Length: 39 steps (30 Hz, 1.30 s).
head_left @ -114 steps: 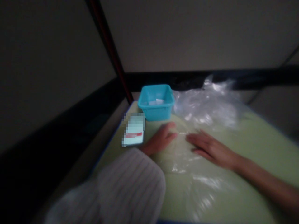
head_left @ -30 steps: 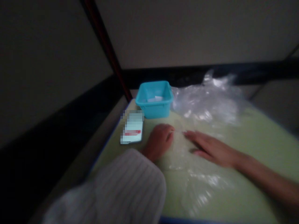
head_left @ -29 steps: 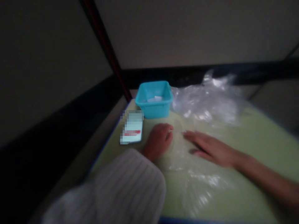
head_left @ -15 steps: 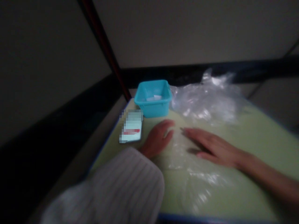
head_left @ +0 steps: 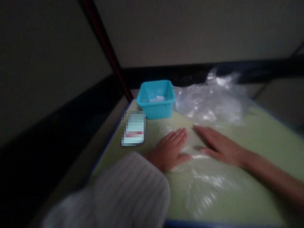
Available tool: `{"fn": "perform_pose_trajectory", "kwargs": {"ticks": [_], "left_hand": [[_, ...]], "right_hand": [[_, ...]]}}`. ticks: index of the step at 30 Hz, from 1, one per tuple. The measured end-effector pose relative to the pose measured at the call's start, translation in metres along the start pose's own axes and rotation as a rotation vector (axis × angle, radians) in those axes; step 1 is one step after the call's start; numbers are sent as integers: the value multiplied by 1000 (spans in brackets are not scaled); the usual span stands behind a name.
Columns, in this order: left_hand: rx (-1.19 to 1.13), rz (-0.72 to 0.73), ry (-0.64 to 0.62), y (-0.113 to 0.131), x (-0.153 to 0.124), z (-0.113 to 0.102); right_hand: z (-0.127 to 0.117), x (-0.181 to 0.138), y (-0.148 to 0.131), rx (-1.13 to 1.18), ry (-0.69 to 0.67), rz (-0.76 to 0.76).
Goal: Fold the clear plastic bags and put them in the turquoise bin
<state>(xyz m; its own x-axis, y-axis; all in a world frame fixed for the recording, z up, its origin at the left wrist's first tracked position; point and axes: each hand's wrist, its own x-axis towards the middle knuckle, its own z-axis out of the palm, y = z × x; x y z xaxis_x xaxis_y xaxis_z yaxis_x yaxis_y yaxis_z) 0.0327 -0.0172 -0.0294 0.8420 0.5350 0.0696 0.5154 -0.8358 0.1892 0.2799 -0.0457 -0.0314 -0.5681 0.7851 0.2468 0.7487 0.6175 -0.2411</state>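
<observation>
A clear plastic bag (head_left: 204, 180) lies spread on the pale green tabletop (head_left: 263, 152) in front of me. My left hand (head_left: 171, 150), at the end of a striped light sleeve, rests flat on the bag's far left part with its fingers stretched out and thumb apart. To its right, my right hand (head_left: 220, 144) is open, its fingers reaching toward the left and the thumb held away from them. The fingertips of both hands are close together but apart. Neither hand grips anything. The bag's far edge is hard to make out in the dim light.
Behind the hands stands a turquoise plastic basket (head_left: 158, 110) with some white pieces inside. A crumpled heap of clear plastic (head_left: 211, 101) lies right of it. On the left is a phone-like flat object (head_left: 134, 129), partly blurred out. Walls border the table's far side.
My left hand has come down flat and moved slightly right and nearer, its fingers now straightened over the plastic bag. My right hand has shifted a little to the right.
</observation>
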Motion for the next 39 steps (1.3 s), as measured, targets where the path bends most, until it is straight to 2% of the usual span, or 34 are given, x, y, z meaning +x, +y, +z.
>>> {"fn": "perform_pose_trajectory", "kwargs": {"ticks": [7, 14, 19, 21, 25, 27, 33, 39], "left_hand": [[-3, -6, -50, -12, 1, -6], [-29, -32, -54, -32, 1, -5], [-56, -30, 0, -32, 0, -7], [-63, -16, 19, -27, 0, -11], [-75, 33, 11, -18, 1, -14], [-75, 48, -4, -15, 1, -12], [-87, 35, -28, -17, 0, -5], [-76, -48, 42, -32, -12, -18]], "right_hand": [[-7, 0, 21, 65, 59, 176], [-11, -2, 34, 18, 93, 167], [-15, -5, 32, -40, 65, 166], [-16, -5, 24, -50, 42, 129], [-9, 0, 4, -11, -16, -60], [-4, 1, -1, -3, -46, -106], [-4, -2, 0, -6, -83, -102], [-11, -18, 3, -13, -76, -138]]}}
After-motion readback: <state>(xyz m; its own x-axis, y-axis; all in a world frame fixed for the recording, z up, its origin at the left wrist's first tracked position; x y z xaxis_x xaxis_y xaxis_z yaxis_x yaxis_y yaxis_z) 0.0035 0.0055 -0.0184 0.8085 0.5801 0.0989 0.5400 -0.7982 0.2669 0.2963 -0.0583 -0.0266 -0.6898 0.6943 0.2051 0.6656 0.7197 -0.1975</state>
